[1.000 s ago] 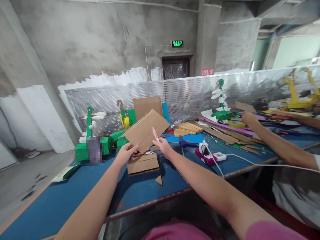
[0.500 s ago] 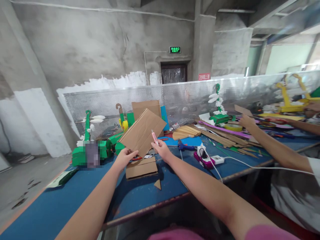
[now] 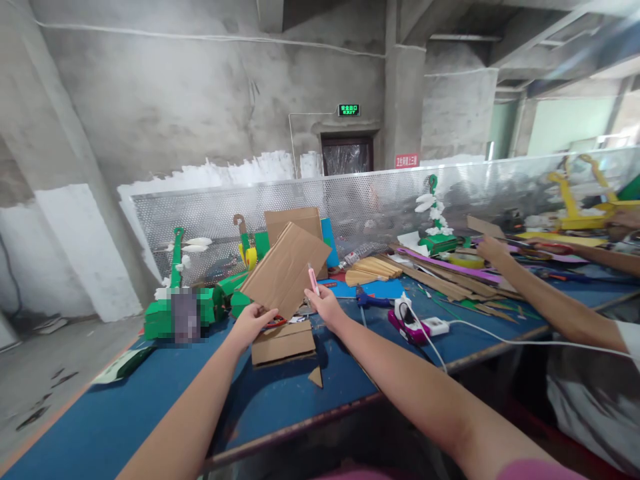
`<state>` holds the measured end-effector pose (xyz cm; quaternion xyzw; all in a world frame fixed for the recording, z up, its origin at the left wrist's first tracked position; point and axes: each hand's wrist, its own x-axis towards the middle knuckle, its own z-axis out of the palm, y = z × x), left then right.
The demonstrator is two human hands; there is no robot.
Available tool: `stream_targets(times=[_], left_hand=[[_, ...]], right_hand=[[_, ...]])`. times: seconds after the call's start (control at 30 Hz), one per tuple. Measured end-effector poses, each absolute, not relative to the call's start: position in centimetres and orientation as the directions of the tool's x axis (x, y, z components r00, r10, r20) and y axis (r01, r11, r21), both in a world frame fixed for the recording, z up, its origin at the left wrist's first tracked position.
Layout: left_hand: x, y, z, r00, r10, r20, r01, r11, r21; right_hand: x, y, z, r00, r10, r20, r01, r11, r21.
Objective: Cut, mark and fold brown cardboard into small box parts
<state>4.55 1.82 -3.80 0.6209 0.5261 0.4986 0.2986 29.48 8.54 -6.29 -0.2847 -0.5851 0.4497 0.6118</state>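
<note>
Item: cardboard sheet [image 3: 285, 267], brown and corrugated, held tilted above the blue table [image 3: 125, 407].
Held by: left hand [image 3: 251, 323], fingers pinching the sheet's lower corner with the thumb on top.
Also: right hand [image 3: 325, 307], closed around a pink utility knife [image 3: 313, 279] that stands upright against the sheet's right edge (blade too small to make out).
Beneath: flat cardboard piece [image 3: 283, 343], with a triangular offcut [image 3: 316, 377] just beside it.
To the right: blue glue gun [image 3: 373, 299].
Far right: co-worker's hand [image 3: 493, 248], well apart.
</note>
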Motion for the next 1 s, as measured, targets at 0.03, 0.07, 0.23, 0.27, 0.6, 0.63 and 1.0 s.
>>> stream_targets(times=[0.03, 0.07, 0.23, 0.27, 0.6, 0.63, 1.0], left_hand=[[4.58, 1.81, -3.79, -0.059, 0.949, 0.310, 0.364, -0.269, 0.892], [4.60, 1.81, -3.79, -0.064, 0.947, 0.313, 0.375, -0.268, 0.887], [4.62, 1.85, -3.88, -0.077, 0.942, 0.327, 0.395, -0.272, 0.877], [4.59, 1.88, -3.91, -0.078, 0.942, 0.326, 0.395, -0.271, 0.878], [4.53, 1.79, -3.75, -0.107, 0.937, 0.333, 0.446, -0.254, 0.858], [4.56, 1.70, -3.68, -0.108, 0.938, 0.329, 0.441, -0.252, 0.861], [4.44, 2.48, -4.09, -0.035, 0.962, 0.272, 0.209, -0.259, 0.943]], right_hand=[[29.49, 8.53, -6.33, -0.089, 0.882, 0.464, -0.211, 0.438, -0.874], [29.51, 8.51, -6.33, -0.085, 0.880, 0.467, -0.202, 0.444, -0.873], [29.59, 8.20, -6.08, -0.065, 0.866, 0.497, -0.145, 0.484, -0.863], [29.61, 8.16, -6.03, -0.068, 0.862, 0.502, -0.130, 0.491, -0.862], [29.88, 8.46, -6.10, -0.096, 0.823, 0.560, 0.003, 0.563, -0.827], [29.90, 8.44, -6.06, -0.101, 0.819, 0.564, 0.010, 0.568, -0.823], [29.89, 8.07, -5.59, -0.089, 0.806, 0.586, 0.001, 0.588, -0.809]])
